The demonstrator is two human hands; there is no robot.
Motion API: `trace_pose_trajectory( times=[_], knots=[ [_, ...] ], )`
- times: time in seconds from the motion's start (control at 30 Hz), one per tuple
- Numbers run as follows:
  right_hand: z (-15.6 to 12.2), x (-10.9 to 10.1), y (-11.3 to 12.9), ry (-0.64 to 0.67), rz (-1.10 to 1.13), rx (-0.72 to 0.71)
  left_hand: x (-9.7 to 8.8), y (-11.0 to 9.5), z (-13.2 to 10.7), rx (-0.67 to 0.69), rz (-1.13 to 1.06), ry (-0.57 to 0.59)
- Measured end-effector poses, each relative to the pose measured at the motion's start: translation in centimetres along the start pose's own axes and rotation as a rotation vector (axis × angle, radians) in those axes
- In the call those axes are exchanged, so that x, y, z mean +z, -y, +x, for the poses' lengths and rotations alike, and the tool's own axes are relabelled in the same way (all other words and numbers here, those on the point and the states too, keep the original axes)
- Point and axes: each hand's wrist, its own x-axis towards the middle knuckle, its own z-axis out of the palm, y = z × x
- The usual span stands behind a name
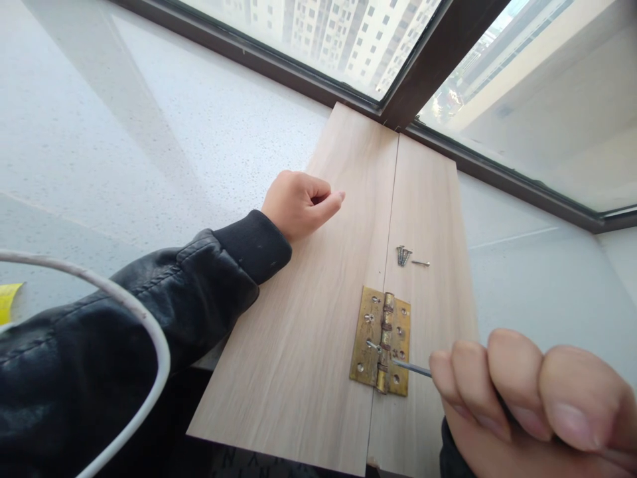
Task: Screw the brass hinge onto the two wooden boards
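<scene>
Two light wooden boards (308, 318) lie side by side on a white speckled sill. A brass hinge (381, 342) spans their seam near the front. My right hand (537, 405) is closed round a screwdriver (411, 367), whose thin metal shaft points left and reaches the hinge; a screw stands in the hinge's left leaf. My left hand (298, 202), in a black leather sleeve, rests on the left board with its fingers curled and nothing visible in them. A few loose screws (405, 255) lie on the right board beyond the hinge.
A dark window frame (423, 73) runs along the back edge, with glass and buildings beyond. The white speckled sill (149, 133) stretches left. A white cable (144, 318) arcs over my left sleeve, and a yellow scrap (7, 299) lies at the far left.
</scene>
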Motion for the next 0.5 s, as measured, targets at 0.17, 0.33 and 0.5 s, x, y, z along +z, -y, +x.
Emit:
trace_pose_trajectory(
  times=[0.17, 0.33, 0.5],
  knots=[
    [1.7, 1.9, 1.2, -0.226, 0.636, 0.155, 0.2, 0.1, 0.0, 0.012, -0.003, -0.011],
    [1.4, 2.1, 0.8, -0.284, 0.801, 0.188, 0.2, 0.2, 0.0, 0.023, -0.003, -0.013],
    [0.5, 2.1, 0.3, -0.329, 0.898, 0.199, 0.1, 0.1, 0.1, 0.020, -0.004, -0.020]
  ],
)
